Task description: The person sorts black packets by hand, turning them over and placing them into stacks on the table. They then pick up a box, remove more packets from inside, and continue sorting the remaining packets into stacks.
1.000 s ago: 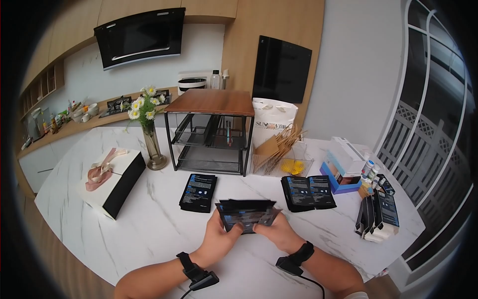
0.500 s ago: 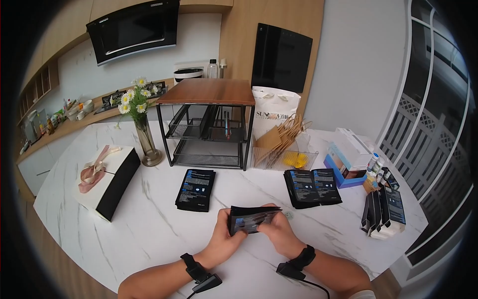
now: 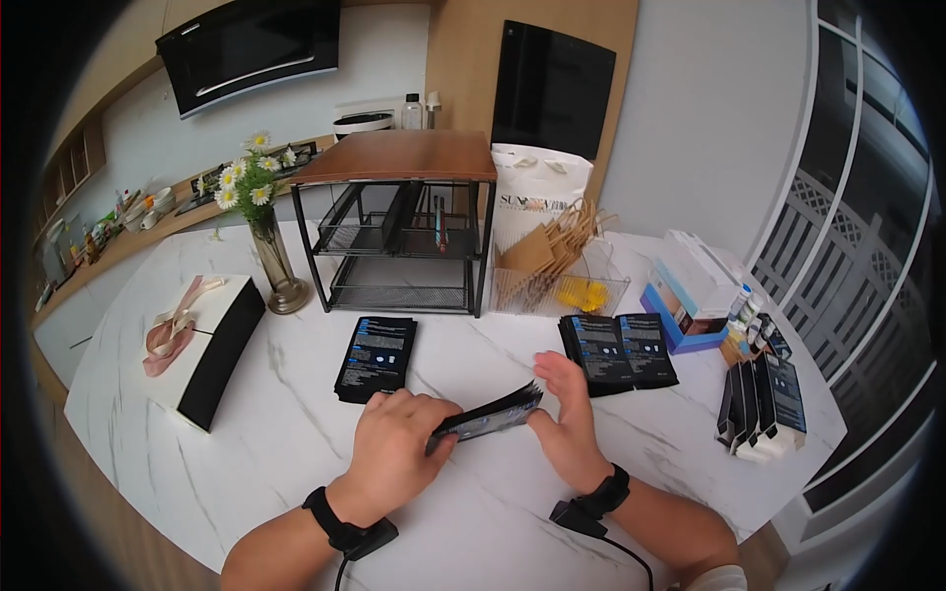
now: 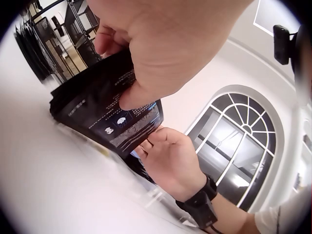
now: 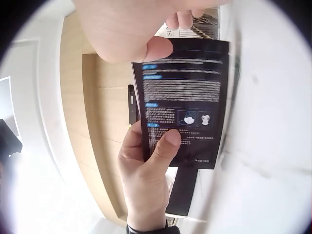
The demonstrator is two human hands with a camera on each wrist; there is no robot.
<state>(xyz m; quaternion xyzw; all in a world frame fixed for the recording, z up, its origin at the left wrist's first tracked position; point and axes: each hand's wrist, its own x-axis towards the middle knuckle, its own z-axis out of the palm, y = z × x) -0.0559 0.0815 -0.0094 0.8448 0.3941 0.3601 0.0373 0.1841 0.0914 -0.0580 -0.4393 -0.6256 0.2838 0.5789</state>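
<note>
My left hand (image 3: 399, 448) grips a stack of black printed sachets (image 3: 493, 418) by its left end, thumb on the printed face in the right wrist view. The sachets are held above the table, tilted up to the right, with edges slightly fanned at the far end. At that end is my right hand (image 3: 574, 428), fingers straight and raised, its thumb against the sachets' edge. White print and small blue labels show on the front sachet (image 5: 183, 90). Behind the left hand lies one pile of like sachets (image 3: 376, 357); a double pile (image 3: 619, 350) lies farther right.
Left on the marble table (image 3: 286, 473) are a white-and-black box (image 3: 207, 350) with a pink ribbon and a flower vase (image 3: 281, 271). A wood-topped rack (image 3: 394, 227) and a clear bin (image 3: 562, 281) stand behind. Opened black-and-white cartons (image 3: 764, 409) sit at right.
The left hand has turned over the stack's left end, tilting it. The right hand has loosened from its pinch and straightened its fingers. The head view has shifted down slightly.
</note>
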